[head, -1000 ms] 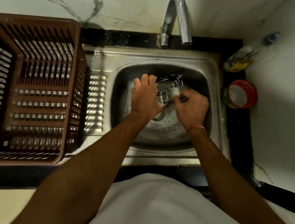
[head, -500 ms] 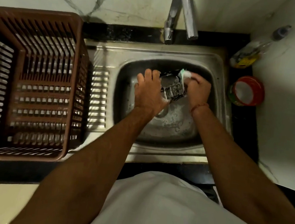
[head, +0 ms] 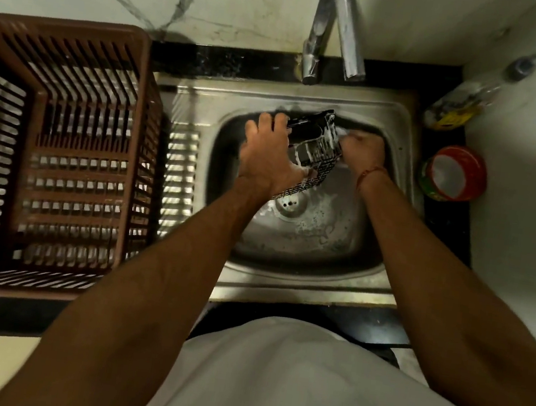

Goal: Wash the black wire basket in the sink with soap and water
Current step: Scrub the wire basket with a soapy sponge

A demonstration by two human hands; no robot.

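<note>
Two hands work over the steel sink (head: 398,144): the left hand (head: 267,159) grips the black wire basket (head: 317,151), tilted and sudsy, above the drain near the basin's far edge. The right hand (head: 363,147) presses against its right side, fingers curled; what they hold is hidden.

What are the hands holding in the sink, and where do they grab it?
The left hand grips the soapy black wire basket by its left side. The right hand is at its right side, curled round something pale; what it is cannot be told.
</note>
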